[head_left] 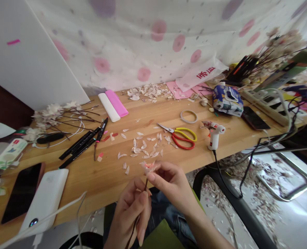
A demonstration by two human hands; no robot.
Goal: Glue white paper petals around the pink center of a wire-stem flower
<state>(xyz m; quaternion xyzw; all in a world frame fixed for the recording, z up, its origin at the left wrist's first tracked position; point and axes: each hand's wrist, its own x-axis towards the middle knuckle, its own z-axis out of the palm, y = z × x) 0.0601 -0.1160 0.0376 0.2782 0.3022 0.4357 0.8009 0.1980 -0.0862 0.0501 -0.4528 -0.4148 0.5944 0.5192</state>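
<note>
The left hand [132,211] grips the thin brown stem [146,184], and the right hand [174,183] pinches the side of the small pale pink flower [149,167] on top, near the light brown wooden table's [91,183] front edge. Holding the stem still and pressing softly should help; petals so thin could tear.

Shows smooth wood in the tabletop [91,188], papery matt petals [144,144] mid-frame, glossy plastic scissors handles [186,148] centre right.
</note>
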